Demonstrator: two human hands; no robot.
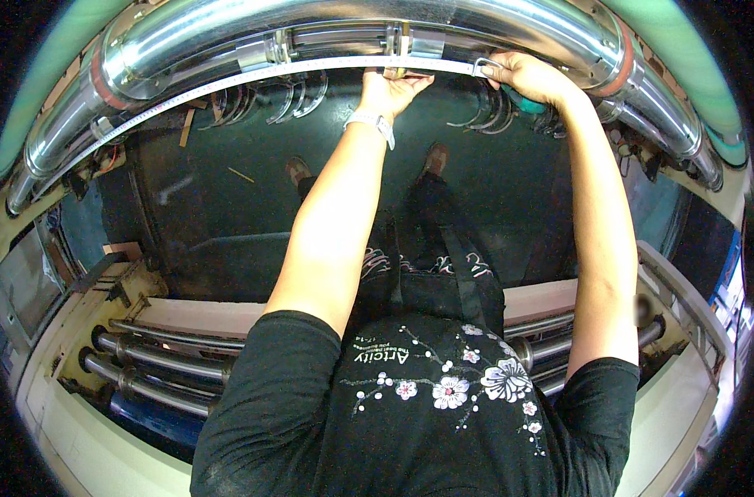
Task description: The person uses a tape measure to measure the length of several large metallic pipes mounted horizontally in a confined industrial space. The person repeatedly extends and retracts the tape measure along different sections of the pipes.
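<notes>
A long white tape measure blade stretches along the shiny metal shaft from the far left to my right hand. My right hand is closed around the tape measure's end at the right, where a metal loop shows by the fingertips. Below those fingers a green piece peeks out, mostly hidden, perhaps the tape's case. Just under the blade, near a ring-shaped collar, my left hand is turned up with its fingers stretched to the right. Its fingertips are partly hidden.
Curved metal half-rings hang below the shaft on the left, and more half-rings on the right. A large chrome roller lies beyond the shaft. Behind me are several metal rollers in a frame. A thin stick lies on the floor.
</notes>
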